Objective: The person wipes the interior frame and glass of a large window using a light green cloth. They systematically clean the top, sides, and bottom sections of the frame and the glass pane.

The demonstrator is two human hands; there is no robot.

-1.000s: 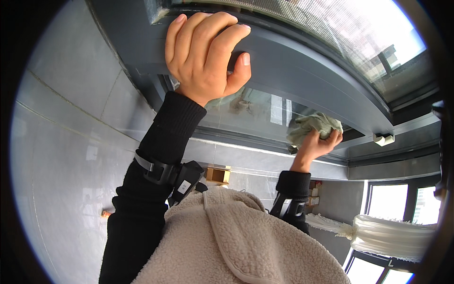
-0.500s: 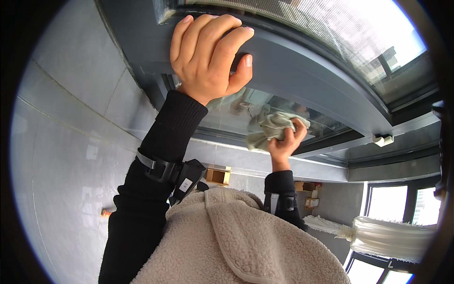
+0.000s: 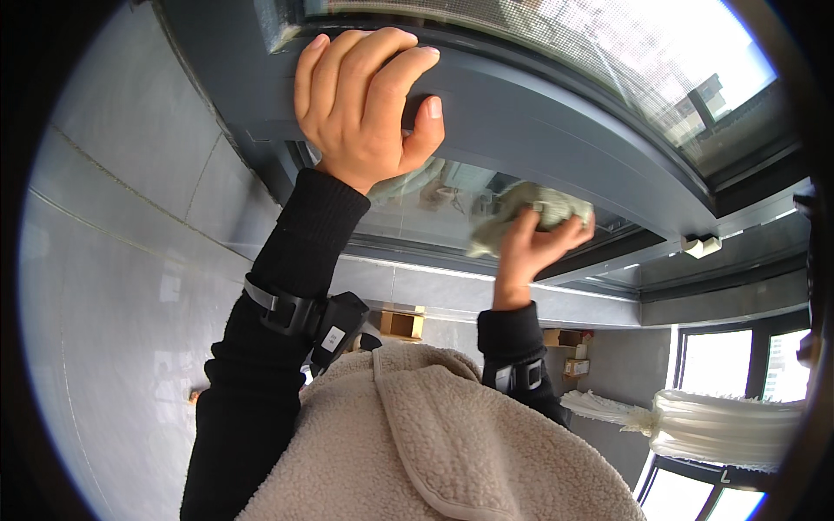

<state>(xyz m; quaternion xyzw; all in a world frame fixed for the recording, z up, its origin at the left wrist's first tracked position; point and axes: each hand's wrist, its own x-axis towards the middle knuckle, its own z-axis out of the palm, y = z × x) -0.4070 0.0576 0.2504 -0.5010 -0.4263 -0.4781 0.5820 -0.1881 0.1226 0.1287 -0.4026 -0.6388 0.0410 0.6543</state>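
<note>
My right hand (image 3: pixel 543 252) grips a crumpled pale green cloth (image 3: pixel 512 213) and presses it against the lower window pane (image 3: pixel 417 213). Part of the cloth hangs loose to the left of the fingers. Higher up, my left hand (image 3: pixel 365 108) lies on the dark grey window frame (image 3: pixel 512 113), fingers spread over the crossbar and thumb apart, with nothing held. Reflections show in the glass below it.
Grey tiled wall (image 3: pixel 130 278) runs down the left. Above the crossbar is a pane with a mesh screen (image 3: pixel 599 52). A small white fitting (image 3: pixel 702 247) sits on the frame at right. Cardboard boxes (image 3: pixel 401 325) and a tied white curtain (image 3: pixel 721 425) are lower down.
The cloth and my right hand have shifted slightly up and to the right across the glass. My left hand keeps its place on the frame while the view has moved a little.
</note>
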